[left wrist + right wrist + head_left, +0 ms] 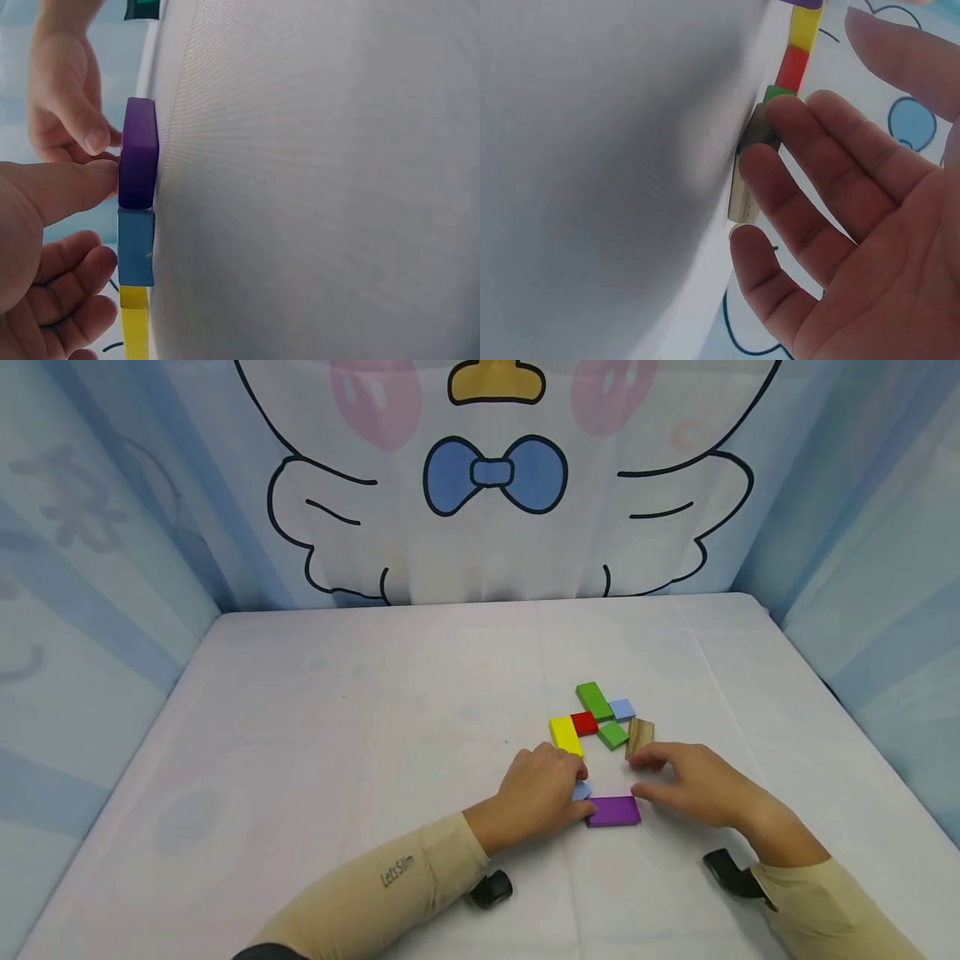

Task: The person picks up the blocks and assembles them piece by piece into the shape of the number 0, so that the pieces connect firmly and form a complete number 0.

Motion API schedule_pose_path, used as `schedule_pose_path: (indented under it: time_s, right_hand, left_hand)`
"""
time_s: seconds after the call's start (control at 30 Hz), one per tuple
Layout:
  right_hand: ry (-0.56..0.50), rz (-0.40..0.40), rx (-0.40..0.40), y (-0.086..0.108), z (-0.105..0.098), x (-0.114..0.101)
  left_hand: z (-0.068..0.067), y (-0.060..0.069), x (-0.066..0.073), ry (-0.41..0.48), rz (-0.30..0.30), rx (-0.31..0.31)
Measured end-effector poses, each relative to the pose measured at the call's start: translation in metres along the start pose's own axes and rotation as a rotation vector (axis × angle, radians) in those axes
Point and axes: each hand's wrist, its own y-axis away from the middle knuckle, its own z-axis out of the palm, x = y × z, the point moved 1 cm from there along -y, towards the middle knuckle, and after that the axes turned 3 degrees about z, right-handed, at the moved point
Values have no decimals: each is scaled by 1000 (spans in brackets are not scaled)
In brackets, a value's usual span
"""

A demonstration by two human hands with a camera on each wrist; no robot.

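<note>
A purple block (613, 811) lies flat nearest the person. My left hand (538, 789) is over the left side of the blocks, its thumb touching the purple block's left end. Its other fingers bend loosely beside a light blue block (136, 247), mostly hidden in the head view, and a yellow block (566, 737). My right hand (697, 781) is at the right of the blocks, fingers relaxed and pinching nothing. Its fingertips are close to a wooden block (640, 737); whether they touch it I cannot tell.
Beyond the hands are a red block (584, 724), a small green block (612, 736), a longer green block (594, 701) and another light blue block (622, 709). Everything lies on a white-covered table (337, 710), with a printed curtain (495, 552) behind.
</note>
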Motion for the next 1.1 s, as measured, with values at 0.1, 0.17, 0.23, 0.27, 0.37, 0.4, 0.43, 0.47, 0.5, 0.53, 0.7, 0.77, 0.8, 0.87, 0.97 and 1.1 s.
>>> schedule_pose_path:
  time_s: [0.1,0.17,0.23,0.27,0.37,0.4,0.43,0.47,0.5,0.53,0.7,0.77,0.8,0.87,0.97,1.1]
  right_hand:
    - [7,13,1,-2,-1,2]
    - [10,19,4,-3,-1,3]
    - [13,24,11,-4,-2,4]
    - [14,26,16,-4,-2,4]
    - [16,28,32,-6,-2,4]
    - [15,29,37,-7,-2,5]
    - [15,29,40,-8,-2,5]
    - [14,30,44,-9,-2,5]
    - [16,31,51,-10,-3,5]
    - [15,32,57,-11,-3,5]
    - [31,32,91,-17,-5,2]
    - [38,25,95,-20,-5,0]
    - [42,21,94,-21,-6,-1]
    - [46,13,88,-23,-6,-3]
    - [43,18,66,-26,-6,-6]
    - [52,38,24,-28,-6,-9]
  left_hand:
    - [0,0,0,1,-6,-2]
    - [0,0,0,2,-5,-1]
    - [0,0,0,0,0,2]
    - [0,0,0,0,2,3]
    - [0,0,0,1,7,4]
    - [0,0,-1,0,8,4]
    - [0,0,-1,-1,9,4]
    - [0,1,-1,-2,10,4]
    - [0,1,-1,-2,11,4]
    - [0,1,-1,-3,12,6]
    - [1,1,-1,-6,14,8]
    - [1,1,-2,-7,15,10]
    - [0,1,-2,-8,15,10]
    - [0,1,-2,-10,16,10]
    - [0,1,-2,-9,15,10]
    - [0,1,-2,-10,21,13]
